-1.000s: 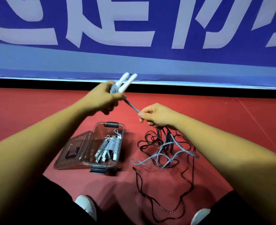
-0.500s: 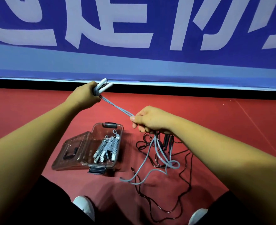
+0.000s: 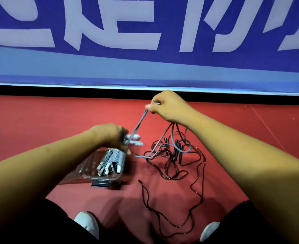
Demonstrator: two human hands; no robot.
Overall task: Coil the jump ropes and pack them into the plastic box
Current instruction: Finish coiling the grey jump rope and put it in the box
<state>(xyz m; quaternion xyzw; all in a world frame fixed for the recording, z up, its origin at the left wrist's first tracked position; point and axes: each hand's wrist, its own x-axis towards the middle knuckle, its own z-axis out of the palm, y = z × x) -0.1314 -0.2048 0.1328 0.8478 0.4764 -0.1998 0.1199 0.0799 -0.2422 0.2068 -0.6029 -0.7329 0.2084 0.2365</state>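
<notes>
My left hand (image 3: 110, 135) grips the two white handles (image 3: 134, 139) of a grey jump rope just above the clear plastic box (image 3: 102, 177). A doubled grey cord (image 3: 139, 123) runs up from the handles to my right hand (image 3: 168, 107), which pinches it high near the wall base. The rest of the grey cord hangs below that hand and loops onto the floor. Inside the box lie coiled grey ropes with white handles (image 3: 111, 161). Loose black jump ropes (image 3: 176, 162) sprawl tangled on the red floor to the right of the box.
The box's lid lies open to its left, mostly hidden by my left forearm. A blue banner wall (image 3: 145, 50) with a black base strip stands close ahead. My white shoes (image 3: 87, 224) and dark trousers are at the bottom edge.
My left hand has dropped with the handles from up near the wall base to just above the box. My right hand has risen and moved away, pulling the grey cord taut.
</notes>
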